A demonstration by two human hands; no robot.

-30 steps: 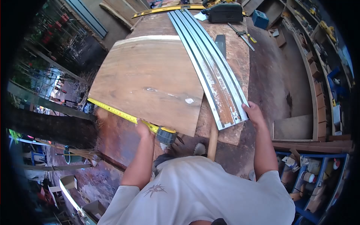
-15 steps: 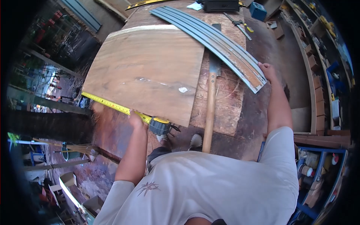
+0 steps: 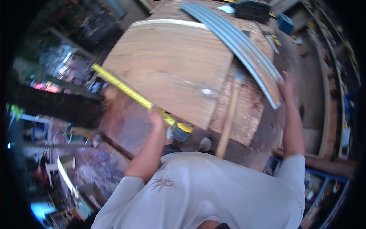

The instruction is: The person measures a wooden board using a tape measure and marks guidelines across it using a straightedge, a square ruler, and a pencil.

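Beside the near edge of the wooden board (image 3: 171, 61), handling tape measure (image 3: 183, 130) and metal rail (image 3: 248, 51) together.
Pinching the yellow blade with the left hand (image 3: 156, 117), gripping the metal rail right of the board with the right hand (image 3: 288, 86); seemingly repositioning it, calling for steady support.

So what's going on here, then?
Someone is working at a wooden board with both hands. Their left hand holds a tape measure by its pulled-out yellow blade, near the board's close edge. Their right hand has hold of the near end of a grooved metal strip, which lies partly over the board.
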